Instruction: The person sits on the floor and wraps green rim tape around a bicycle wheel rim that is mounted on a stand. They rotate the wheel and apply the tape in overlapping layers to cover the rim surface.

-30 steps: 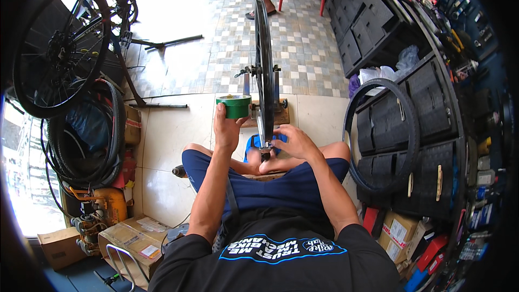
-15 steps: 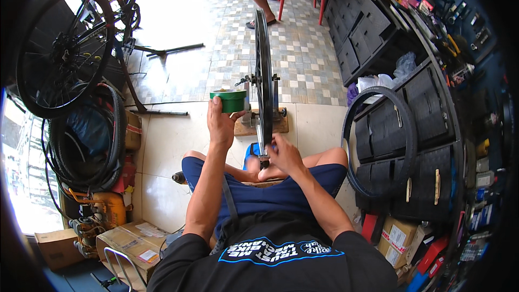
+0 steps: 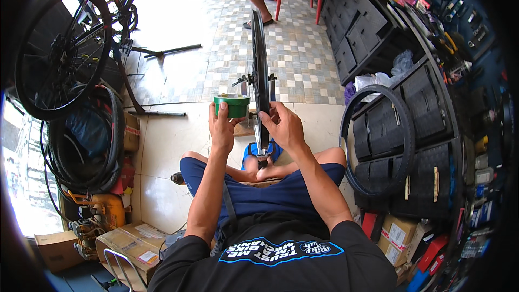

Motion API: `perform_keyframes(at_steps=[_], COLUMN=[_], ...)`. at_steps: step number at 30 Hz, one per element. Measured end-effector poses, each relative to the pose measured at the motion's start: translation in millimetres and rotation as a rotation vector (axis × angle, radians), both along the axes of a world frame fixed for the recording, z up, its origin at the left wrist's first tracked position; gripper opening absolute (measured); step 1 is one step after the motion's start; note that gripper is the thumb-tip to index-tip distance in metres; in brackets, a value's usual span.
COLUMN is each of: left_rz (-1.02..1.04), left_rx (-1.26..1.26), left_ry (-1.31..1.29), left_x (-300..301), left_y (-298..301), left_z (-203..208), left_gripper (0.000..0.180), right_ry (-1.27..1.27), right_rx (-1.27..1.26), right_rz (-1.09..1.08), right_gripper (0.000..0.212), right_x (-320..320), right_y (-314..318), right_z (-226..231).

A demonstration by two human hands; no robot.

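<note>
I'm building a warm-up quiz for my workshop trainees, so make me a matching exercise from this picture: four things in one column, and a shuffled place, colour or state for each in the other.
Column one:
1. Tape roll
2. Wheel
3. Tyre
4. Tank

Column two:
A. Loose, off to the person's right
B. Orange, off to the person's left
C. Green, held in the left hand
D. Standing upright, at the right hand

Right pairs: 1-C, 2-D, 3-A, 4-B.
</note>
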State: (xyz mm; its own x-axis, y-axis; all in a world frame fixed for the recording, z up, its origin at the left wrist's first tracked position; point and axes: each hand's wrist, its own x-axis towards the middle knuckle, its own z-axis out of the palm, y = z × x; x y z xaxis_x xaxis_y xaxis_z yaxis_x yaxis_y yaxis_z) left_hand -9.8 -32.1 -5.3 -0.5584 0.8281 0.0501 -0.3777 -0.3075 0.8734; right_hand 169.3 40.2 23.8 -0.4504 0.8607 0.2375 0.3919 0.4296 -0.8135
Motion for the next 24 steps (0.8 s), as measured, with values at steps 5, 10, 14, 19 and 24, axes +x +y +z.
perform_keyframes(at_steps=[5,10,14,19,24], left_rz=[0.006,0.0,-0.001,0.007,-0.006], left_rx=[-0.023,-0.045,-0.048,-0.055,-0.052], left_ry=[-0.001,-0.013,-0.003,-0.007,-0.014], left_x=[-1,0,1,0,1], left_y=[-4,-4,-3,-5,-4], left_z=[-10,-15,-15,-13,-13], left_gripper=[0.051,0.051,0.05,0.05,0.049], right_ry=[-0.103,-0.167,-0.165,-0.274,-0.43], right_rx=[-0.021,-0.019,-0.026,-0.028,-0.024], right_rz=[0.035,0.036,0.019,0.0,0.065], right_gripper=[0.037,0.034,0.032,0.035,0.042], right_x=[9,16,17,17,28], right_y=[-9,-25,-30,-42,-46], right_z=[-16,-29,-38,-62,-101])
